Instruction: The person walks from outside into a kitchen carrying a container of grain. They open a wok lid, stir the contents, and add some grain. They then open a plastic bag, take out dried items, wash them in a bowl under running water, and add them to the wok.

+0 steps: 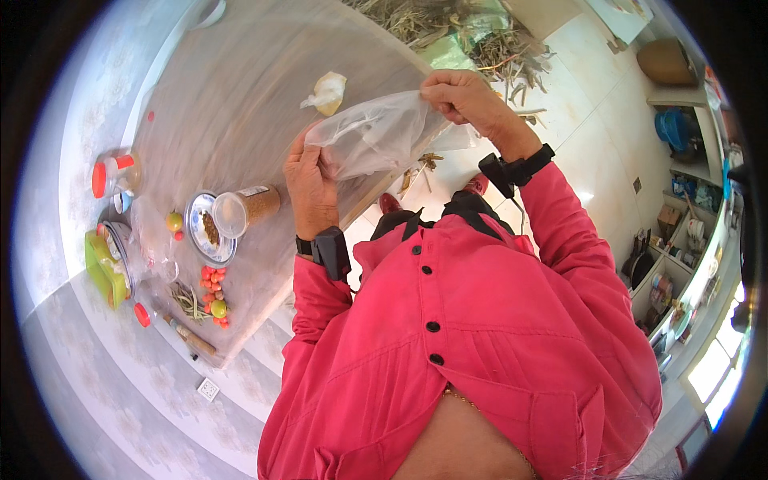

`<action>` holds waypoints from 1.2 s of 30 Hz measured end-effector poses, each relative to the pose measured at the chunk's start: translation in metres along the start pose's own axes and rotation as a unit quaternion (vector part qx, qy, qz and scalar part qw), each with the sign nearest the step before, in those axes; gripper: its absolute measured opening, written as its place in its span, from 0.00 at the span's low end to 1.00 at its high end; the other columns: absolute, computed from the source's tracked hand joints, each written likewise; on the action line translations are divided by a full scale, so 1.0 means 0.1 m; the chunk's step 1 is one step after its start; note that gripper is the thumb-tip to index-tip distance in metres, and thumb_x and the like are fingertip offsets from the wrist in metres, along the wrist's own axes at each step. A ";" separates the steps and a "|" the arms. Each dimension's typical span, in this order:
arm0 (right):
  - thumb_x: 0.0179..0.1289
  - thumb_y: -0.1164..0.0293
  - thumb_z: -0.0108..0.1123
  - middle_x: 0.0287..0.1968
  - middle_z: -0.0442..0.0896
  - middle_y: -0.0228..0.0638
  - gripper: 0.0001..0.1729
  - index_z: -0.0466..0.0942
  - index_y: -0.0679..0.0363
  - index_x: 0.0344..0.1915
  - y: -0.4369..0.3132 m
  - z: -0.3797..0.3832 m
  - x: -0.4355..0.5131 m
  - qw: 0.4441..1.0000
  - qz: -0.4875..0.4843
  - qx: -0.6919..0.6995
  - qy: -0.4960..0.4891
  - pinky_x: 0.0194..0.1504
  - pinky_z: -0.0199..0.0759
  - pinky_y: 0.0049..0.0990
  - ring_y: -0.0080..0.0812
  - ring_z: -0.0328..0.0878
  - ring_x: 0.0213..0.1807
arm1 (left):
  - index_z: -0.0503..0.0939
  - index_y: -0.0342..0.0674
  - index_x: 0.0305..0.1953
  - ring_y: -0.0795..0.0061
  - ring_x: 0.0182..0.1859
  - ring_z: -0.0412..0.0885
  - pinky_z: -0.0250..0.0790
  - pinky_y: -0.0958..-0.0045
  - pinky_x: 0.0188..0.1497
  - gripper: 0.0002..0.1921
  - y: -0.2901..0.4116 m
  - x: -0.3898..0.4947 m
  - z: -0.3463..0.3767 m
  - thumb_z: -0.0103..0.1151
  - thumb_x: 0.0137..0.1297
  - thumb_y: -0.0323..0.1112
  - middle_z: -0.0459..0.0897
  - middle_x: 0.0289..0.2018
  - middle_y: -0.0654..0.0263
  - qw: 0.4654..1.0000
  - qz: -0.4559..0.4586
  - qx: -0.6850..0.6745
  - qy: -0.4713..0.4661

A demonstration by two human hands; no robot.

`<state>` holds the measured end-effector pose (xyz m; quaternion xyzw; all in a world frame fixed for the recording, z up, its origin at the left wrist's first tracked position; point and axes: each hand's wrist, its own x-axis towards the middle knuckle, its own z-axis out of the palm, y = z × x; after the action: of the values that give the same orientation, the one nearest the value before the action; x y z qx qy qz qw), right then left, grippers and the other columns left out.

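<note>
A clear plastic bag [378, 135] is stretched between my two hands above the near edge of the table. My left hand [312, 186] grips one side of it, with the thumb on the film. At the other end my right hand [459, 102] pinches the bag between thumb and fingers. Just beyond it on the tabletop lies a pale yellow lump [330, 94] with white plastic bunched over it. Left of my left hand, a clear jar of brown grains [261, 203] lies tilted at a blue-patterned plate [228, 249] that carries a dark brown heap [210, 228].
The wooden table [240, 90] bears several small red tomatoes [213, 282], green pods [189, 302], a yellowish-green round fruit [174, 221], a red-lidded jar [117, 175] and a wooden-handled tool [191, 336]. A green basket [105, 270] stands by the wall. Dry stalks [507, 51] lie beyond the table; shelves [684, 180] line the right.
</note>
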<state>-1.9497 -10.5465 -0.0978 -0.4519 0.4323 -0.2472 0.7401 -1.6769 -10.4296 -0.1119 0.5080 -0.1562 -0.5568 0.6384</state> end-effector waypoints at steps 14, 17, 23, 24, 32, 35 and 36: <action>0.73 0.69 0.63 0.25 0.73 0.22 0.06 0.79 0.59 0.39 0.00 -0.29 -0.06 0.985 -0.038 0.168 0.027 0.19 0.47 0.17 0.13 0.58 0.17 | 0.82 0.36 0.49 0.82 0.28 0.73 0.64 0.77 0.26 0.14 0.04 0.02 0.53 0.53 0.81 0.41 0.78 0.29 0.72 0.999 -0.030 0.041 0.005; 0.74 0.69 0.62 0.25 0.73 0.21 0.07 0.78 0.59 0.38 0.00 -0.28 -0.06 0.981 -0.044 0.188 0.016 0.19 0.47 0.17 0.12 0.57 0.17 | 0.81 0.35 0.53 0.78 0.35 0.80 0.74 0.76 0.33 0.19 0.10 -0.02 0.68 0.53 0.81 0.46 0.83 0.37 0.67 0.998 -0.058 0.000 -0.006; 0.75 0.68 0.61 0.25 0.72 0.21 0.07 0.78 0.60 0.39 -0.08 -0.23 -0.09 0.981 -0.072 0.180 0.030 0.20 0.48 0.17 0.12 0.56 0.18 | 0.73 0.37 0.67 0.65 0.54 0.84 0.81 0.62 0.49 0.26 0.14 0.00 0.57 0.48 0.81 0.50 0.85 0.53 0.59 0.989 -0.079 0.024 -0.124; 0.75 0.68 0.61 0.25 0.72 0.21 0.07 0.78 0.60 0.39 -0.10 -0.22 -0.09 0.979 -0.078 0.183 0.034 0.20 0.48 0.17 0.12 0.56 0.18 | 0.73 0.36 0.67 0.66 0.53 0.84 0.80 0.64 0.48 0.25 0.15 0.01 0.54 0.50 0.81 0.48 0.85 0.52 0.59 0.986 -0.068 0.021 -0.148; 0.74 0.68 0.62 0.25 0.72 0.22 0.06 0.81 0.60 0.42 -0.21 -0.04 -0.16 0.986 -0.098 0.135 -0.029 0.21 0.48 0.17 0.12 0.57 0.19 | 0.78 0.28 0.59 0.85 0.35 0.76 0.70 0.78 0.36 0.21 0.18 -0.10 0.64 0.64 0.68 0.32 0.84 0.41 0.66 0.986 -0.050 0.098 -0.123; 0.73 0.68 0.63 0.25 0.73 0.22 0.06 0.82 0.60 0.42 -0.24 0.04 -0.20 0.986 -0.092 0.127 -0.058 0.20 0.48 0.17 0.12 0.57 0.19 | 0.81 0.29 0.53 0.84 0.32 0.75 0.68 0.79 0.36 0.16 0.12 -0.08 0.63 0.65 0.65 0.26 0.83 0.38 0.70 0.982 -0.058 0.141 -0.114; 0.73 0.69 0.63 0.25 0.73 0.22 0.06 0.82 0.60 0.42 -0.25 0.05 -0.21 0.985 -0.092 0.126 -0.072 0.20 0.48 0.17 0.12 0.57 0.19 | 0.82 0.29 0.52 0.83 0.33 0.76 0.69 0.80 0.36 0.15 0.09 -0.06 0.60 0.66 0.64 0.25 0.84 0.38 0.69 0.979 -0.043 0.155 -0.123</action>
<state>-1.9551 -10.5402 -0.0659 -0.4094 0.3001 -0.3336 0.7944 -1.7198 -10.4541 -0.0759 0.5345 -0.2959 -0.6112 0.5032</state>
